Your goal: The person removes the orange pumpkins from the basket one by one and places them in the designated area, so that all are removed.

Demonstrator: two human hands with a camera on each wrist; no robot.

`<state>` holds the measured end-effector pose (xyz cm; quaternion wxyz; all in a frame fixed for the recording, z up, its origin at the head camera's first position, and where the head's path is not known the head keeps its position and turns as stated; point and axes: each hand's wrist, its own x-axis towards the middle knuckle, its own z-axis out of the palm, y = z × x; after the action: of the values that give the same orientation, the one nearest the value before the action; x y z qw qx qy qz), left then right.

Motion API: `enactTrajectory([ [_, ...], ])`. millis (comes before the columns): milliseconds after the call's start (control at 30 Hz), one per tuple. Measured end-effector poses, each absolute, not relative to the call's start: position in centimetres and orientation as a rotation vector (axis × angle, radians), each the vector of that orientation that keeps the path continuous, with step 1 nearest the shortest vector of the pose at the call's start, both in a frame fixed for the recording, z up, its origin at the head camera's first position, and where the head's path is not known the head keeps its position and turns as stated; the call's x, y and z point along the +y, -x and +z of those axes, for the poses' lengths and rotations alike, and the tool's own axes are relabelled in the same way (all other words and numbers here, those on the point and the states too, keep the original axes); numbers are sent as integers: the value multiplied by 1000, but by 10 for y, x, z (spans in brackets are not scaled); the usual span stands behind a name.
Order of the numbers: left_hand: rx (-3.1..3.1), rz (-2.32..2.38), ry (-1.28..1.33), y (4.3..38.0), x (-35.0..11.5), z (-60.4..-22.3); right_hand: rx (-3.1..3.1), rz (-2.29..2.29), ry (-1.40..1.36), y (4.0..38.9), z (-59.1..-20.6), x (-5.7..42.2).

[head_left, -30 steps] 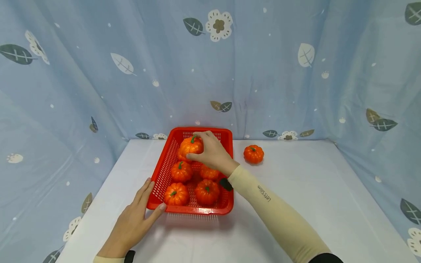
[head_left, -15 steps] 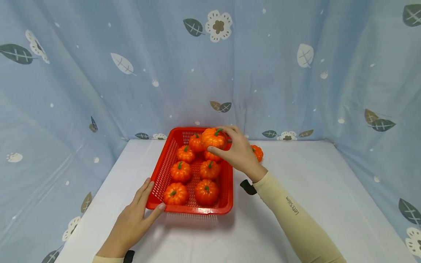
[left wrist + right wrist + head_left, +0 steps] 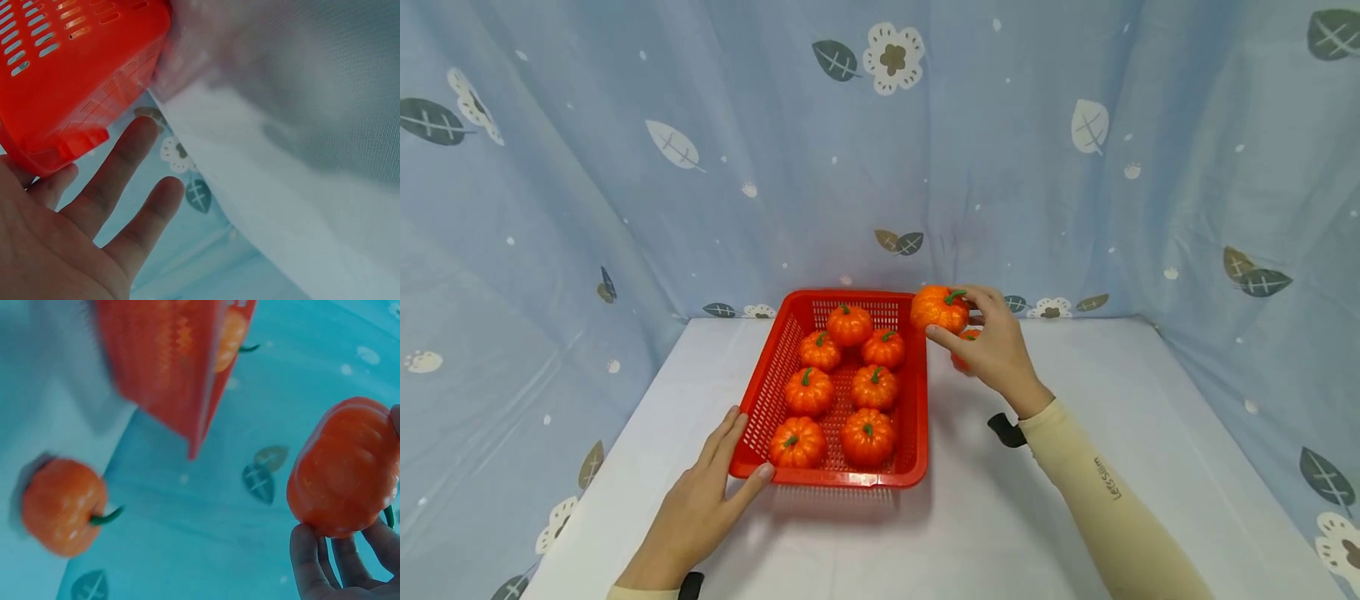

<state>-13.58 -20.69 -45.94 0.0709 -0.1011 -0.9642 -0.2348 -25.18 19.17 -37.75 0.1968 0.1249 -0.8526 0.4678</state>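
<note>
My right hand [image 3: 996,346] holds a small orange pumpkin [image 3: 939,308] with a green stem, raised just past the right rim of a red plastic basket [image 3: 917,400]. In the right wrist view, fingertips press against the side of that held pumpkin [image 3: 344,469]. A second pumpkin [image 3: 964,358] lies on the table behind the right hand, partly covered by it in the head view. Several more pumpkins [image 3: 868,437] sit inside the basket. My left hand [image 3: 696,504] touches the basket's front left corner, its fingers spread and straight; the left wrist view shows the palm beside the basket wall [image 3: 75,87].
A white table [image 3: 1075,467] bears the basket and the loose pumpkin. Behind it hangs a blue curtain [image 3: 760,108] printed with leaves and flowers. It also runs along both sides.
My right hand has lifted the pumpkin from the back of the basket and carried it right, past the rim. The left hand stays at the basket's corner.
</note>
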Motion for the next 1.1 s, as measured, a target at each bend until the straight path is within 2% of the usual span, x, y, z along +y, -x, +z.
enactTrajectory([
  [600,-2870,-711,307,135,-212,-462,-2516,1091,-192,263,-420,268],
  [1100,-2868,-734,311,135,-208,-465,-2632,1036,-15,269,-449,306],
])
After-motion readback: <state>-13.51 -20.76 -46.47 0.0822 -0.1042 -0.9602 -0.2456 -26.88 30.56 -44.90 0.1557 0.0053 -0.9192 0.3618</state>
